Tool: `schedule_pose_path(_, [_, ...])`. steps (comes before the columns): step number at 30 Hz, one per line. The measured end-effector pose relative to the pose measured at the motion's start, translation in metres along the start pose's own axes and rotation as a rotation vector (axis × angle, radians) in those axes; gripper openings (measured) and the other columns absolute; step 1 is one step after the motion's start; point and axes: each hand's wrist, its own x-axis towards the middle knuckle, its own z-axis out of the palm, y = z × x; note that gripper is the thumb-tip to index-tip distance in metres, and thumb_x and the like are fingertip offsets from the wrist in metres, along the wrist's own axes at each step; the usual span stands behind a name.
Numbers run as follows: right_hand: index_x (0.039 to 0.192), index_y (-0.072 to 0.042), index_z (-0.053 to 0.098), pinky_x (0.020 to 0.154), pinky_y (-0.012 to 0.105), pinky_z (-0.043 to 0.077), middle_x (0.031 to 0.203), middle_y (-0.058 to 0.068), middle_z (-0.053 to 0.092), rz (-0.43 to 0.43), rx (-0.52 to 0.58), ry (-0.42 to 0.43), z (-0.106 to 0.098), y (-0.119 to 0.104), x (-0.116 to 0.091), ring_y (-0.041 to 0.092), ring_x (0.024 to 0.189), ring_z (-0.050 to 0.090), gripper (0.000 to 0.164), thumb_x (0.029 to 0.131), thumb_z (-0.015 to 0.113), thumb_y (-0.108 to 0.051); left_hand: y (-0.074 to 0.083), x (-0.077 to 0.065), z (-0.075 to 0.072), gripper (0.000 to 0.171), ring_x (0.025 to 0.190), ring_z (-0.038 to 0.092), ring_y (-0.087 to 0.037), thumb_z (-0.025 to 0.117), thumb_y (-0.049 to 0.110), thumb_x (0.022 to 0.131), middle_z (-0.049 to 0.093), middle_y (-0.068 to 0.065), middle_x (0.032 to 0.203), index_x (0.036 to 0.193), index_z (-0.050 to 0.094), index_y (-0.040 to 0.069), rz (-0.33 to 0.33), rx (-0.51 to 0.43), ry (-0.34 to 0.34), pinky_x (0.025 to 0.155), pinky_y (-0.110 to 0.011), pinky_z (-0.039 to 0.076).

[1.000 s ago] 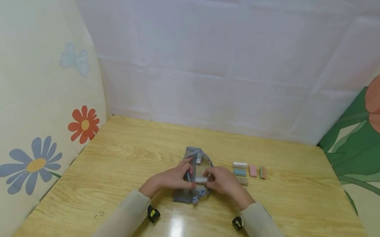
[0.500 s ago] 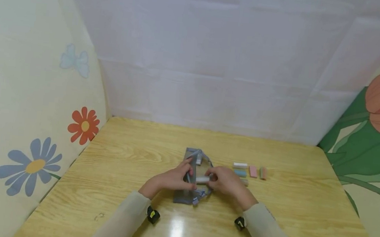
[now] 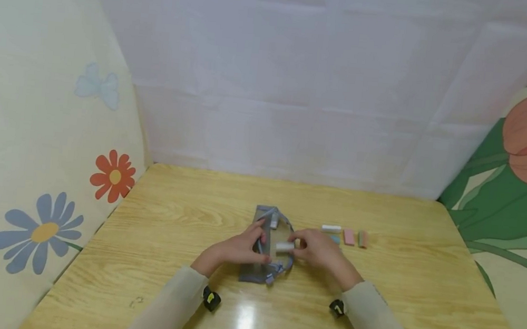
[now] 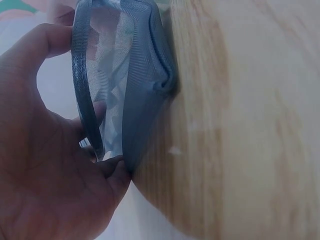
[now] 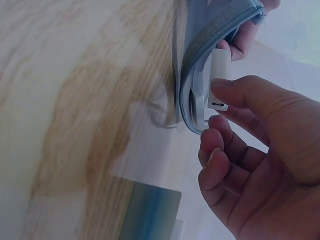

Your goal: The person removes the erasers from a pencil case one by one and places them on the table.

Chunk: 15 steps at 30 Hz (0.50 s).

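A grey-blue mesh zipper pouch [image 3: 253,273] lies on the table with its mouth spread toward the right. My left hand [image 3: 241,246] holds the pouch, its thumb and fingers spread on the zipper edge [image 4: 82,80]. Between the thumb and fingers of my right hand [image 3: 319,252] is a white block [image 5: 218,75] that looks like an eraser, with small dark marks on its end. The block sits at the pouch's mouth, pointing inward. Another pale piece [image 3: 274,220] shows at the pouch's far end. Mesh and fingers hide part of the inside.
Right of my right hand lie a white block [image 3: 331,228], a pink block [image 3: 349,237] and a green-and-red block [image 3: 362,239]. A blue block [image 3: 335,239] is partly covered by that hand. A white cloth [image 3: 285,135] hangs behind the wooden table [image 3: 184,199].
My right hand has shifted slightly right and up, and the white block in it has moved the same way. My left hand stays on the pouch.
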Motion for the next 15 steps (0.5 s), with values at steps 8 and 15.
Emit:
schedule_pose_path(8, [0.114, -0.015, 0.073, 0.054, 0.026, 0.040, 0.070, -0.007, 0.057, 0.057, 0.002, 0.008, -0.008, 0.001, -0.008, 0.010, 0.059, 0.049, 0.026, 0.088, 0.075, -0.017, 0.000, -0.001, 0.001, 0.046, 0.147, 0.029, -0.044, 0.069, 0.048, 0.084, 0.007, -0.022, 0.168, 0.105, 0.046, 0.014, 0.011, -0.010, 0.004, 0.102, -0.046, 0.041])
schedule_pose_path(15, [0.112, -0.017, 0.074, 0.054, 0.028, 0.040, 0.068, -0.006, 0.056, 0.069, 0.029, 0.034, -0.016, 0.006, -0.013, 0.010, 0.057, 0.049, 0.024, 0.088, 0.074, -0.017, 0.000, -0.001, 0.002, 0.046, 0.148, 0.027, -0.043, 0.070, 0.048, 0.082, 0.007, -0.020, 0.168, 0.105, 0.047, 0.015, 0.002, -0.001, 0.005, 0.105, -0.047, 0.040])
